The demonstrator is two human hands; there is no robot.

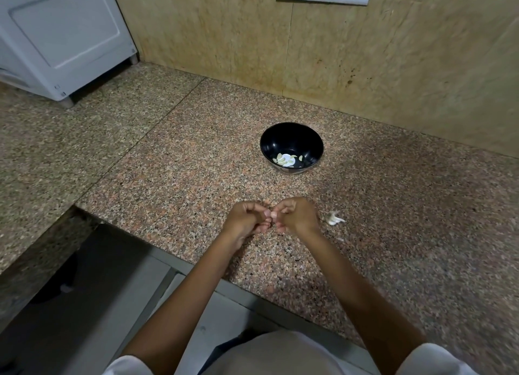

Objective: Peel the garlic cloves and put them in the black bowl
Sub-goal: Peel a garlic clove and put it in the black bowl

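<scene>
Garlic clove (pixel 273 214), largely hidden and blurred, is pinched between left hand (pixel 247 220) and right hand (pixel 297 216); peeled cloves (pixel 286 160) are seen in the far black bowl (pixel 264 144).

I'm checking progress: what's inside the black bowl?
A few pale peeled garlic cloves lie at the bottom of the black bowl; its near wall hides part of the floor.

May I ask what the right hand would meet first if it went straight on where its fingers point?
Probably the left hand, across the garlic clove it and the right hand pinch.
</scene>
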